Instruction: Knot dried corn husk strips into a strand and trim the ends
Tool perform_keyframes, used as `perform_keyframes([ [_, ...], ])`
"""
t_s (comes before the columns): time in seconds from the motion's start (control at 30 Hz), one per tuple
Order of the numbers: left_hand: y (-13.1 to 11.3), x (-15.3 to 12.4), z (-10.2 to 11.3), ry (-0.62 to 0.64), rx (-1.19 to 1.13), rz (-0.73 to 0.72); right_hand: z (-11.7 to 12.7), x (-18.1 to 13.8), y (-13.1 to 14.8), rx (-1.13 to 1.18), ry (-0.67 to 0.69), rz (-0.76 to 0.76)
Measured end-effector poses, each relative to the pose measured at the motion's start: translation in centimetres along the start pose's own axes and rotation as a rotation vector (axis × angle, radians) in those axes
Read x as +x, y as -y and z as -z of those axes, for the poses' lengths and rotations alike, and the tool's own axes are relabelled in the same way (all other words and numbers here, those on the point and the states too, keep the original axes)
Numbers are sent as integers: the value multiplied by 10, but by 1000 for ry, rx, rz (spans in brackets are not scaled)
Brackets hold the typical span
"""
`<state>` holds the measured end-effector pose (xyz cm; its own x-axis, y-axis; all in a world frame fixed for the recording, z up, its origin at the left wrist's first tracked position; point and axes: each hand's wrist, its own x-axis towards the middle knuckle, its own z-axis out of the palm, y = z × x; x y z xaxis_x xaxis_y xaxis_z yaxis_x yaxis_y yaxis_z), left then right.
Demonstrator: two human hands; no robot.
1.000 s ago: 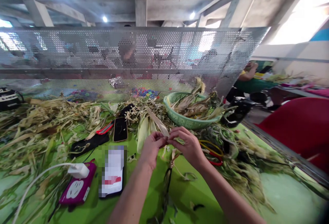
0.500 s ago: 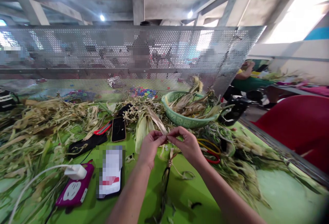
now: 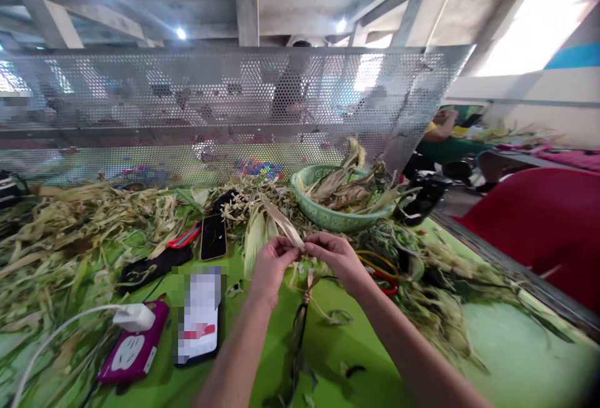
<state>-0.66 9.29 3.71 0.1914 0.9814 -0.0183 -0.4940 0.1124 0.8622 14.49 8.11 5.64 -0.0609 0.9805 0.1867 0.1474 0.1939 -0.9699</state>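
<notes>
My left hand (image 3: 270,265) and my right hand (image 3: 336,258) meet over the green table (image 3: 337,358), fingers pinched on a pale corn husk strip (image 3: 282,223) that sticks up and back from between them. Below the hands hangs a knotted, braided husk cord (image 3: 300,320) that trails down toward me. Both hands are closed on the husk work. A bundle of pale green husks (image 3: 257,236) lies just behind my left hand.
A green basket (image 3: 328,217) of dry husks stands behind my right hand. Loose husks cover the left (image 3: 70,220) and right (image 3: 440,295) of the table. Phones (image 3: 214,237) (image 3: 199,317), a purple power strip (image 3: 132,352) and coloured cords (image 3: 379,267) lie nearby. A perforated metal screen (image 3: 210,108) closes the back.
The hands have stayed together on the husk strip, with small finger shifts. The view has drifted slightly, so everything sits a little lower left.
</notes>
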Motion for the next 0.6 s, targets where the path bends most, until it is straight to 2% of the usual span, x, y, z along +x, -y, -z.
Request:
perform_keyframes([
  [0.17, -1, -1, -2, -4, 115, -38, -4, -1, -3, -115, -71, 94],
  [0.33, 0, -3, -1, 76, 177, -27, -3, 0, -12, -343, -129, 221],
  [0.6, -2, -3, -2, 116, 246, -48, -2, 0, -10, -385, -155, 206],
])
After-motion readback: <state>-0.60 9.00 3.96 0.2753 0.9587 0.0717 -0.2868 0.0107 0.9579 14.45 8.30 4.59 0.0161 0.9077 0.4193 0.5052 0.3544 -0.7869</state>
